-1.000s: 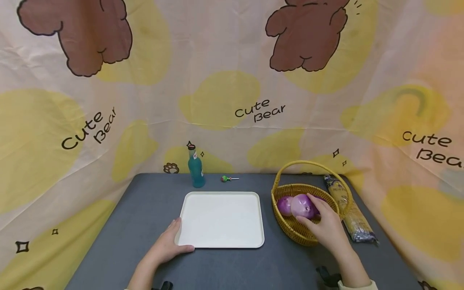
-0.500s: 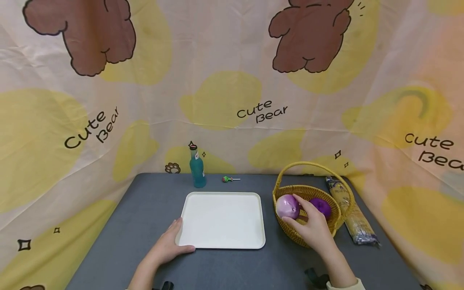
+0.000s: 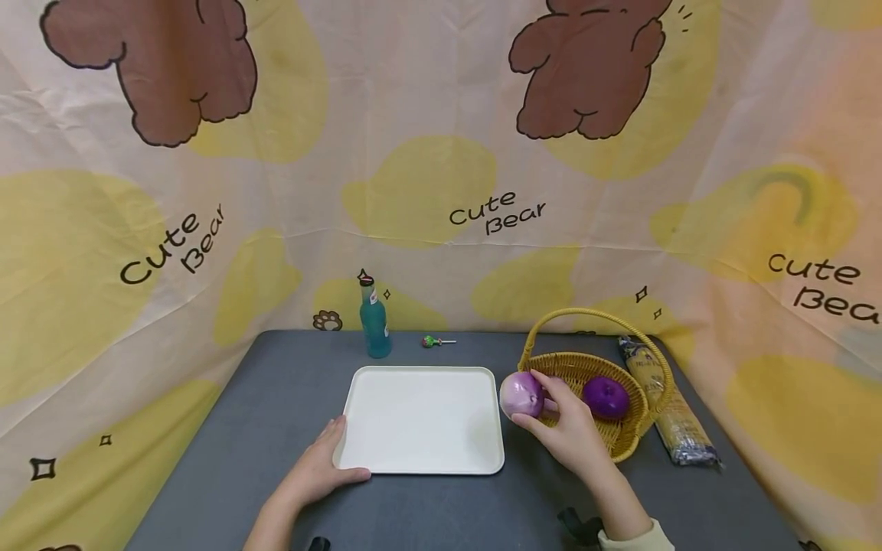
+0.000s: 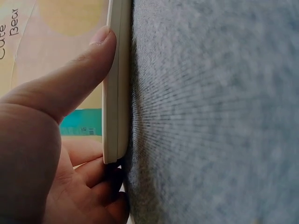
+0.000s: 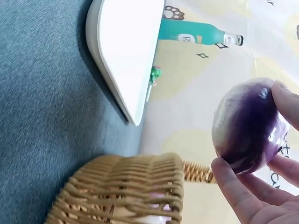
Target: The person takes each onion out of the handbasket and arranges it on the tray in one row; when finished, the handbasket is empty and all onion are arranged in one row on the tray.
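My right hand [image 3: 572, 432] pinches a shiny purple-and-white onion [image 3: 520, 394] between thumb and fingertips. The onion is raised at the left rim of a yellow wicker basket [image 3: 637, 428], beside the tray's right edge. In the right wrist view the onion [image 5: 250, 126] shows dark purple fading to white. Inside the basket sits a darker purple round thing [image 3: 606, 398]; another pale purple one is mostly hidden behind my right hand. My left hand [image 3: 318, 463] holds the near left corner of a white tray [image 3: 423, 417], thumb on the front edge, fingers along the left side.
Behind the tray stands a teal bottle [image 3: 375, 321] with a lollipop [image 3: 437, 341] lying to its right. A long clear-and-yellow packet [image 3: 671, 413] lies right of the basket, whose tall handle [image 3: 592, 311] arches overhead. A printed cloth hangs behind the grey table [image 3: 427, 513].
My right hand has lifted the onion from among the others in the basket and carried it left to the basket's rim. My left hand stays at the tray corner.
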`<state>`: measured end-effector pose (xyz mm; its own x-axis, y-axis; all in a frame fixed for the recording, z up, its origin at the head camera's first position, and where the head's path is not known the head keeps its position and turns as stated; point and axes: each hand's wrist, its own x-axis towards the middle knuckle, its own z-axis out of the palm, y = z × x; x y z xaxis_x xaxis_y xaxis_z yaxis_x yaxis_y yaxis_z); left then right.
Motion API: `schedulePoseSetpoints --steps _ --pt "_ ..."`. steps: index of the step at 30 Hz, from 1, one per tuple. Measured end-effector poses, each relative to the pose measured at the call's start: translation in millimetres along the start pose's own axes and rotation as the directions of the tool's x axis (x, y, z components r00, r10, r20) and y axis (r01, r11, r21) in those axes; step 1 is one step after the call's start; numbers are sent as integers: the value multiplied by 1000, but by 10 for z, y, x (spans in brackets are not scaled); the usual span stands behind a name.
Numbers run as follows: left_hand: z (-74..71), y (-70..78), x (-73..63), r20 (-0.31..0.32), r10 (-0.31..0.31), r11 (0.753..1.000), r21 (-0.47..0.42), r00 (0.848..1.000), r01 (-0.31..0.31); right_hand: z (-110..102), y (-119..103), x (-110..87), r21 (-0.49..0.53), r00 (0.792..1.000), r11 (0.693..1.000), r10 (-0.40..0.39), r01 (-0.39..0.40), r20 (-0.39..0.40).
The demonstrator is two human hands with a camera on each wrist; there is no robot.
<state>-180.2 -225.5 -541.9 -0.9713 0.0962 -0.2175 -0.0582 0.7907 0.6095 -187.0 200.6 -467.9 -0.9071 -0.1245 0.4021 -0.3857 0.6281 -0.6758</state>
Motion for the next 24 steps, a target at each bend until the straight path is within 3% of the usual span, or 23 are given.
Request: schedulePoseSetpoints --steps 6,18,24 --pt "2 -13 -6 3 11 1000 -8 1000 -11 86 -17 46 2 1000 1000 4 -4 4" --pt "9 -35 -22 0 12 1000 -14 1000 -12 249 -80 117 147 994 987 47 -62 103" --pt "-5 -33 -20 -9 18 1000 -24 1000 -18 317 -139 191 86 994 996 18 -28 107"
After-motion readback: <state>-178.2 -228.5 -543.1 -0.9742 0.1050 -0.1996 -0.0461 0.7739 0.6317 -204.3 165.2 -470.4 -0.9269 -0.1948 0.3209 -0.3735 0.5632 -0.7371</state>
